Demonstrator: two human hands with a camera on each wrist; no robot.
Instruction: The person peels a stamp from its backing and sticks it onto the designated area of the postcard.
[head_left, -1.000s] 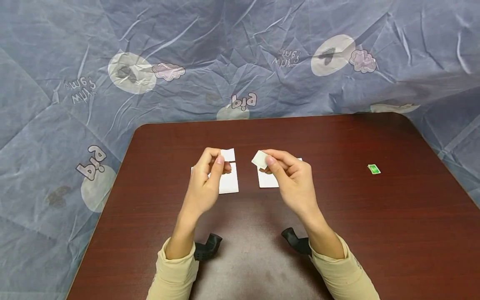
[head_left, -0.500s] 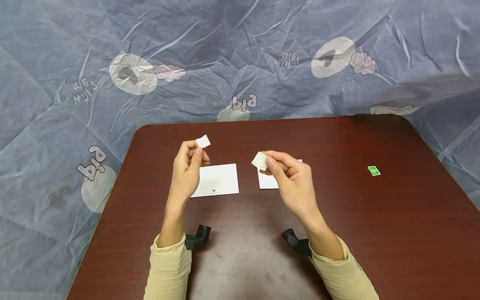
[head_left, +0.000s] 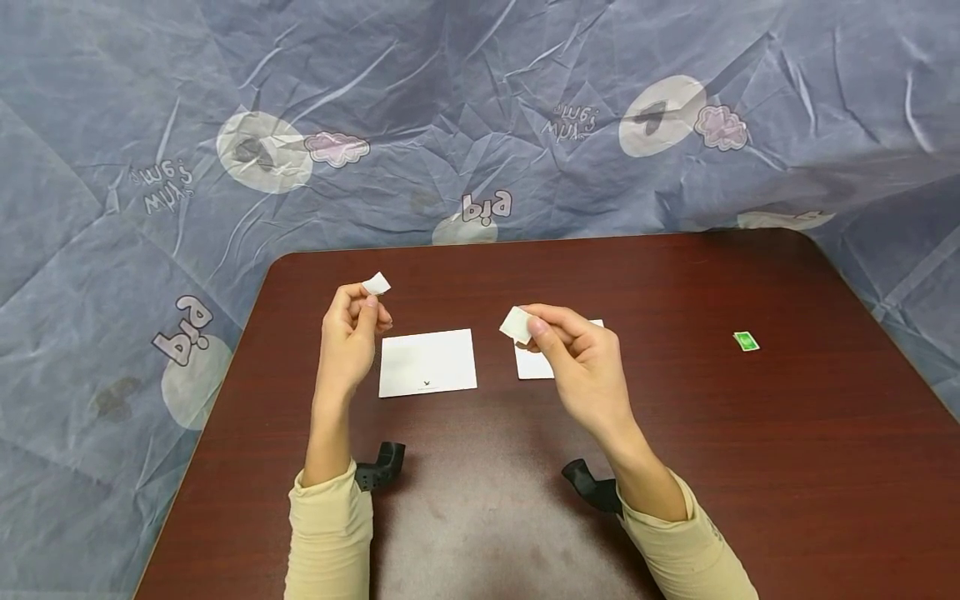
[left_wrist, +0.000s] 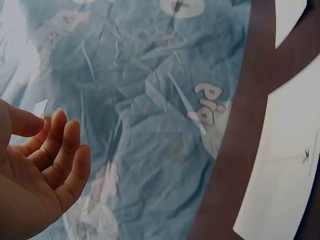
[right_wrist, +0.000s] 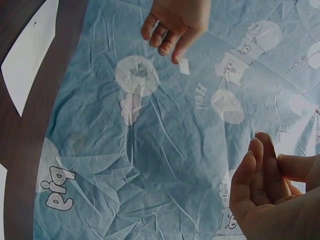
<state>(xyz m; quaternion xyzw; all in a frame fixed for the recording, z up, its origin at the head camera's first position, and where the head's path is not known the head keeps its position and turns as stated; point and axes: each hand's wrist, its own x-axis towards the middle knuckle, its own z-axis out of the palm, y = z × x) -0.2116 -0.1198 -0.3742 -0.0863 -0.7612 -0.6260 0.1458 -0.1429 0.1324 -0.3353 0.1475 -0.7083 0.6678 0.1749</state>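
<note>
Fabric [head_left: 67,317], blue-grey, creased and printed with pale patches, stood beyond the left edge of the bench [head_left: 480,475] and continued behind its far edge. Toward the far left corner, the left hand [head_left: 347,346] was raised, its grip narrow: thumb and forefinger pinched a first paper slip [head_left: 377,284], small and white, by its near-left part. The remaining fingers were bent. A black bracket [head_left: 382,467] projected from the inner side of the left wrist, just beyond the rolled cream sleeve [head_left: 328,533].

Near the middle of the bench, well apart from the far edge, a first white card [head_left: 427,362] lay flat, with a small dark mark close to its near edge. To its right, a second paper slip [head_left: 516,324] was pinched between thumb and forefinger of the right hand [head_left: 588,367]; that grip was also narrow. Below it, a second white card [head_left: 534,364] lay on the bench, partly hidden by the right hand. A small green piece [head_left: 746,341] with a pale border lay toward the right edge.
</note>
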